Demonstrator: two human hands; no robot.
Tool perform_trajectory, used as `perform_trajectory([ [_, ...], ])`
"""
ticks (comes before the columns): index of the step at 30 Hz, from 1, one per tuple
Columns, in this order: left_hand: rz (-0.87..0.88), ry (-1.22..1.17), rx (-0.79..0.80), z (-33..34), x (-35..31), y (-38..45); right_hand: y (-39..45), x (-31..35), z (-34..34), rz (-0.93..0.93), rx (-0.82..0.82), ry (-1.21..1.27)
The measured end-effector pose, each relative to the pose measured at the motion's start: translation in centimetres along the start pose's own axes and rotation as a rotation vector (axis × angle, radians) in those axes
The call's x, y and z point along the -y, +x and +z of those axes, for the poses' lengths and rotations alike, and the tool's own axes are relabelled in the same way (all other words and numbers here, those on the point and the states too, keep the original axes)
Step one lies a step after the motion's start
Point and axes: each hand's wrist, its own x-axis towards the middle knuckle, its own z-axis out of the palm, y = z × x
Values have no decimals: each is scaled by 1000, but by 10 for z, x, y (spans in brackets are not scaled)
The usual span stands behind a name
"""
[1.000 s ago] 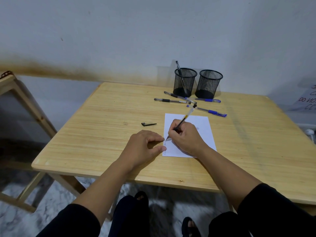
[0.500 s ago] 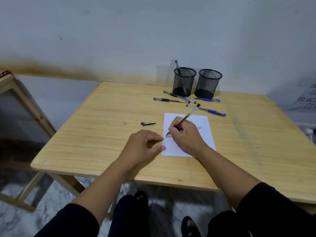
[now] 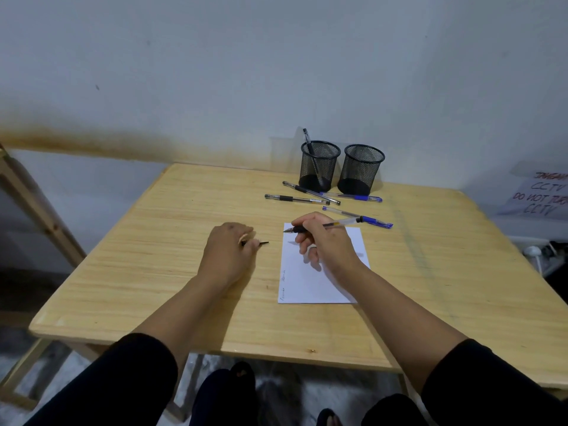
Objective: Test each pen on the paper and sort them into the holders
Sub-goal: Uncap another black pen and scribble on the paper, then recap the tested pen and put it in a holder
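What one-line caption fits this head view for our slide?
Right hand holds an uncapped pen above the paper; left hand picks up its cap.

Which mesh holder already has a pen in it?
The left mesh holder: one black pen leans inside, sticking above its rim. The right mesh holder beside it looks empty.

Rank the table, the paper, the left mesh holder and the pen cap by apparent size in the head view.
1. table
2. paper
3. left mesh holder, farther from the camera, so unsure
4. pen cap
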Motion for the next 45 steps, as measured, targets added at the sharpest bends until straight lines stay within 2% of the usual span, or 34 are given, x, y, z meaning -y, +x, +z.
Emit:
perform_trajectory([
  [6, -2, -87, -22, 1, -10, 0, 2, 7, -3, 16, -15, -8],
  [12, -53, -439, -6, -13, -27, -14, -5, 27, -3, -40, -2, -23],
  [20, -8, -626, -9, -32, -53, -31, -26, 43, -7, -86, -7, 9],
  [31, 81, -666, -34, -47, -81, -54, -59, 64, -14, -175, 133, 7],
  [36, 167, -517, 6, -57, -80, -59, -67, 64, -19, -192, 167, -36],
  [43, 173, -345, 1, -78, -72, -47, -66, 67, -32, -58, 223, 58],
  [45, 177, -324, -8, -84, -70, -41, -65, 72, -37, -32, 258, -7],
])
